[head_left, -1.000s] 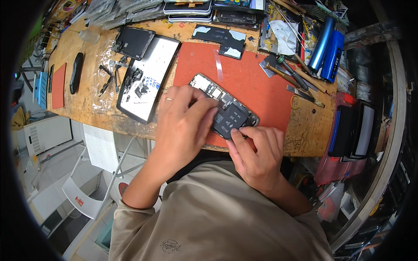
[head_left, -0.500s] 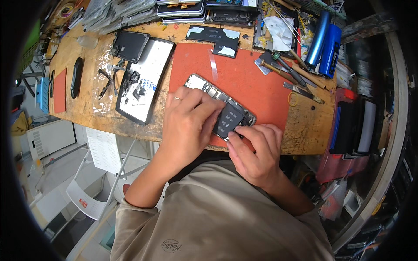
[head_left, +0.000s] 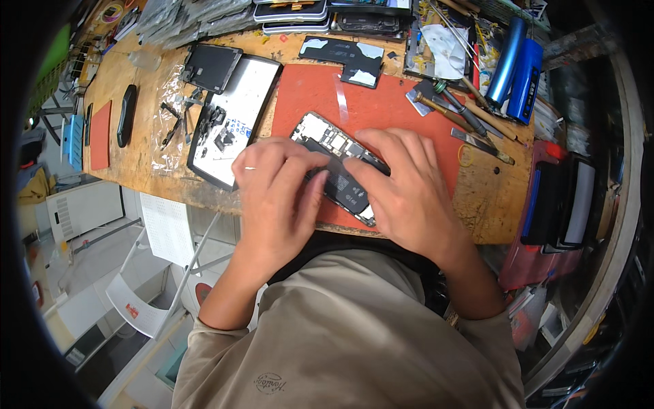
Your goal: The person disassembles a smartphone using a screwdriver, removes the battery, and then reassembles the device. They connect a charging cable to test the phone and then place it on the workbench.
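An opened phone lies at a slant on an orange mat, its circuit board showing above a black battery. My left hand is closed at the battery’s left side, index finger and thumb bent in; whatever they pinch is hidden. My right hand grips the phone from the right, its thumb on the battery and the other fingers curled over the far side. A black L-shaped part with white patches sits above the mat.
A white-surfaced tray with black parts, a black case and screwdrivers lie on the wooden bench. Blue cylinders, stacked devices and bagged items line the back. A white folding chair stands lower left.
My right hand has moved up from the phone’s lower end to its middle and right side. My left hand has shifted slightly leftward.
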`<state>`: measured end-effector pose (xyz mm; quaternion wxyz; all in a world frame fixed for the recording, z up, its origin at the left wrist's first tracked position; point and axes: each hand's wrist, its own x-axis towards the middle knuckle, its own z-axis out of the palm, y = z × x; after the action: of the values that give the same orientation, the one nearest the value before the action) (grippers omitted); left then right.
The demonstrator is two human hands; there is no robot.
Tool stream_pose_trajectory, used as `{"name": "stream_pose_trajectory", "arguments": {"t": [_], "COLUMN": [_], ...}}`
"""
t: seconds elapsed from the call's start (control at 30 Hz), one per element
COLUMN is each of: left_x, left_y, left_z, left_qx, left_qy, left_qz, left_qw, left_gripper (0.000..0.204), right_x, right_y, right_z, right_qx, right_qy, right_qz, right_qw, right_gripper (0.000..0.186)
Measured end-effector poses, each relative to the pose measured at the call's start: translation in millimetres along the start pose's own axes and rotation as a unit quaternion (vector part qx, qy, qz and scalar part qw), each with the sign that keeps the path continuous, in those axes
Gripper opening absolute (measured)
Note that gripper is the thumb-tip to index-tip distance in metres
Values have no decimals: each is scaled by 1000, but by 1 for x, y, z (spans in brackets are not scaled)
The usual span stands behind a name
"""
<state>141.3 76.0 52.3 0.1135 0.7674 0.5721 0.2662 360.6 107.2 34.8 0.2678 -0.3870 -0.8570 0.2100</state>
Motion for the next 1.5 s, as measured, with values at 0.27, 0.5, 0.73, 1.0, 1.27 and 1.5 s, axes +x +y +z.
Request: {"name": "stream_pose_trajectory", "arguments": {"t": [0.27, 0.5, 0.73, 1.0, 1.27, 1.5], "left_x": [-21, -17, -15, -5, 6, 3], "left_y": [-20, -17, -19, -8, -12, -13], "left_z": [-17, 2, -1, -2, -5, -5], "left_qx": [50, 47, 1, 12, 5, 58], "left_qy": [42, 39, 21, -12, -23, -32], "left_qz": [-83, -81, -112, -186, -188, -150], "left_qw": [994, 995, 994, 982, 982, 987], "left_gripper": [17, 19, 20, 18, 17, 15], "right_x": [7, 3, 3, -16, -31, -38], "right_y": [16, 16, 21, -3, 1, 2], "right_z": [-6, -5, -1, -13, 0, 9], "right_qx": [9, 4, 14, -10, -13, -22], "right_qy": [-23, -29, -12, -43, 23, 65], "right_qz": [-27, -21, -29, 7, -21, -33], "right_qw": [999, 999, 999, 999, 999, 997], "right_gripper": [38, 34, 36, 54, 61, 61]}}
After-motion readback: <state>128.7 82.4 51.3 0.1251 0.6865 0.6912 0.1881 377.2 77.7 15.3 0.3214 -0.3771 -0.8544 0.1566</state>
